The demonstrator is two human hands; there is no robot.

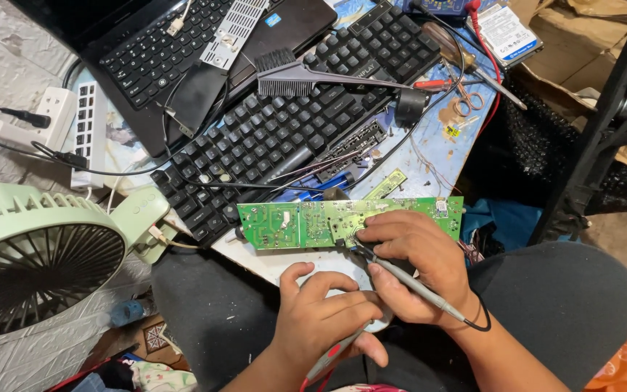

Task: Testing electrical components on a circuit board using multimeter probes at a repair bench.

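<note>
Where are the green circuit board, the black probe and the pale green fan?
green circuit board [284, 225]: head view, on its bare left half.
black probe [408, 279]: head view, mid-shaft, in the right hand.
pale green fan [34, 258]: head view, on the dark front grille.

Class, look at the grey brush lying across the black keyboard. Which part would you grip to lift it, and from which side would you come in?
Grip the grey brush by its long thin handle, probably from above and from the right. The handle runs rightward from the bristle head and lies flat across the black keyboard, bare on top, whereas the wide bristle block at the left end is bulkier to pinch.
</note>
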